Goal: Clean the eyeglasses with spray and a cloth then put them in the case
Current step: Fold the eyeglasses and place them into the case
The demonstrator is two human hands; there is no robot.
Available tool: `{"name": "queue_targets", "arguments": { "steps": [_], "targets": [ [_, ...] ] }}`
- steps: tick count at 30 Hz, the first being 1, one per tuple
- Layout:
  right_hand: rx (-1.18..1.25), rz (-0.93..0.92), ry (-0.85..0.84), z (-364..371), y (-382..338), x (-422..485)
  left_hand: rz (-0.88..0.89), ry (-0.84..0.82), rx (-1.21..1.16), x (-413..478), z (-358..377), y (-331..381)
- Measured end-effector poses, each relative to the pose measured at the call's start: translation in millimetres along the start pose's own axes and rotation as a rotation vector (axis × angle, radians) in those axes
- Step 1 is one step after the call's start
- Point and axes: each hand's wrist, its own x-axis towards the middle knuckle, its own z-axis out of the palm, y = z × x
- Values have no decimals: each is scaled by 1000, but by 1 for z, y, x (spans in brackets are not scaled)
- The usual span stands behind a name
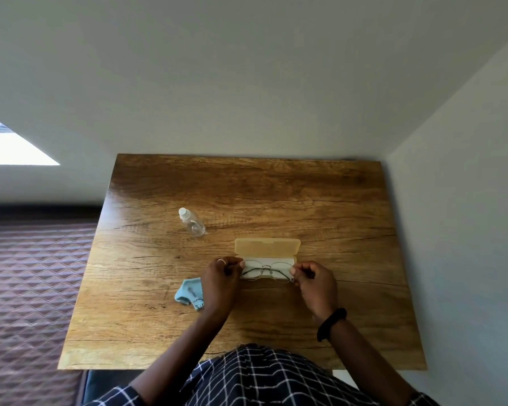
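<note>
Thin metal-framed eyeglasses [266,270] are held over the white tray of an open eyeglass case [267,249], whose tan translucent lid lies flipped back. My left hand [222,281] pinches the frame's left end and my right hand [314,284] pinches its right end. A crumpled light blue cloth [188,294] lies on the table just left of my left wrist. A small clear spray bottle [191,222] with a white cap stands behind and left of the case.
The wooden table [320,200] stands against a white wall at the back and right. Its left edge borders a quilted brown bedspread [27,273]. My right wrist wears a black band [331,324].
</note>
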Motion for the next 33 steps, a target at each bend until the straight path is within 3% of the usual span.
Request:
{"name": "queue_targets", "arguments": {
  "steps": [18, 33],
  "targets": [
    [9, -64, 58, 9, -2, 17, 283, -95, 151, 2, -6, -12],
    [-5, -69, 80, 8, -14, 27, 332, -122, 122, 7, -4, -14]
  ]
}}
